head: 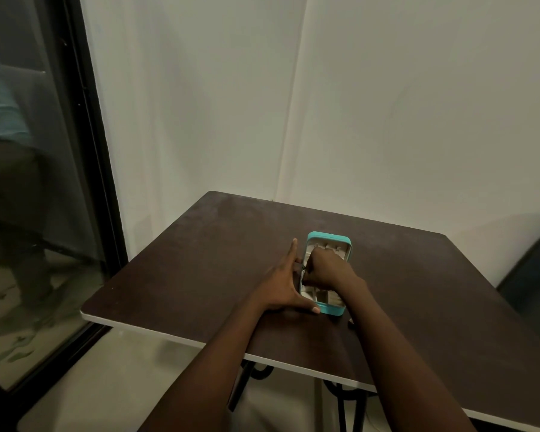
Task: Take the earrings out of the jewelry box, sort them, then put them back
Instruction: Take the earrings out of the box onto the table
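A teal jewelry box (328, 242) lies open on the dark table (200, 269), its pale compartments facing up. My left hand (282, 283) rests flat against the box's left side, fingers spread, thumb along its near corner. Over the middle of the box my right hand (323, 268) is closed into a fist, fingertips pinched at the left rim around something small and dark that I cannot make out. The hand hides the box's middle compartments. Any earrings inside are too small to tell.
The table's white front edge (169, 336) runs close to my arms. White walls meet in a corner behind the table. A dark-framed glass door (44, 182) stands at the left. Part of a dark chair (533, 275) shows at the right.
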